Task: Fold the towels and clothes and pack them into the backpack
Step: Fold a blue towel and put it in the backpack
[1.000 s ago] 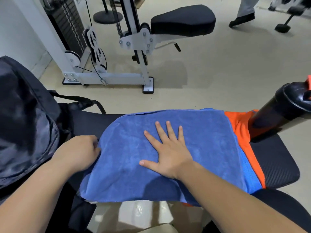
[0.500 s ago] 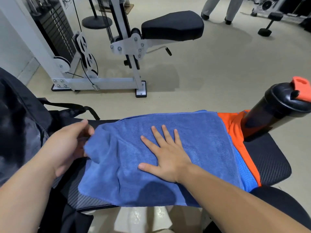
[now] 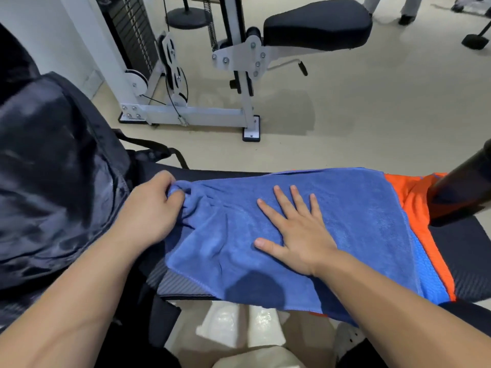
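Blue towel [image 3: 345, 208], one, over one orange garment [image 3: 410, 203]; my left grip [image 3: 148, 211] pinches its corner; right grip [image 3: 300, 235] spread flat; one backpack [image 3: 53, 168] beside.

A blue towel [image 3: 345, 208] lies spread mid-frame, its left corner bunched, over orange clothing [image 3: 410, 200]; a dark backpack [image 3: 53, 168] stands at left.

A gym. On the pale floor [image 3: 385, 115] stands a white-framed cable machine [image 3: 196, 114] — a black weight stack [image 3: 130, 33] at its left, pulleys [image 3: 171, 57] with a cable running through them, and a padded black seat [image 3: 316, 22] bolted to the upright. A round black base [image 3: 188, 18] sits behind it, and another machine's foot [image 3: 475, 41] shows at the far right. Someone's legs [image 3: 407, 9] stand in the background. Nearest is a padded black bench [image 3: 473, 251], with a dark shaker bottle [image 3: 462, 187] at its far right corner.
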A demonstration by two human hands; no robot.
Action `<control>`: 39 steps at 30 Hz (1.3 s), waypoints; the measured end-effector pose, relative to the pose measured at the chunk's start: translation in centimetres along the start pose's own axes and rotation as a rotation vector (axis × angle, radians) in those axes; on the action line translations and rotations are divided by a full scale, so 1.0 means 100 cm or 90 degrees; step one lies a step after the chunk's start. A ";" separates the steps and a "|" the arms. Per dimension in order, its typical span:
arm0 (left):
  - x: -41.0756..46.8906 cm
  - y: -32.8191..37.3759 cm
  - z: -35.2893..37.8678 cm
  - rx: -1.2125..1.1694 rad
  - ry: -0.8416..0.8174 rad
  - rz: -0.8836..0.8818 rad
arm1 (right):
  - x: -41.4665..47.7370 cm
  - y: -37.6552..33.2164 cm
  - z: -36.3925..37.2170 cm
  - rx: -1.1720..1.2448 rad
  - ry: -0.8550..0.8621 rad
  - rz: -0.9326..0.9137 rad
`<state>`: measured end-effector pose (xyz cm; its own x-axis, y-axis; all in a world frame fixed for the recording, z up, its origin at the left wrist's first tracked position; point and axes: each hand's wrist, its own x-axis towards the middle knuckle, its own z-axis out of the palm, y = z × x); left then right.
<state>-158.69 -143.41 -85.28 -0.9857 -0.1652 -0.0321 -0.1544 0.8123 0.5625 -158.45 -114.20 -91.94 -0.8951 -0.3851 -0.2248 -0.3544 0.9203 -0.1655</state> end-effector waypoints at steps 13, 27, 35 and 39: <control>-0.019 -0.008 -0.006 -0.012 -0.001 0.014 | 0.029 -0.029 -0.028 0.025 0.087 0.081; -0.031 -0.006 0.007 0.063 -0.120 -0.082 | 0.041 -0.048 0.000 -0.023 -0.018 0.093; -0.038 -0.002 -0.011 0.252 -0.125 0.015 | 0.043 -0.071 -0.022 0.077 0.104 -0.024; -0.039 -0.010 -0.012 0.175 -0.113 0.077 | 0.057 -0.106 -0.046 0.171 0.088 -0.266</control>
<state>-154.57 -144.30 -84.72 -0.9906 0.0217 -0.1353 -0.0241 0.9444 0.3278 -161.03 -125.79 -87.03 -0.7258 -0.6868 0.0401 -0.6237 0.6324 -0.4594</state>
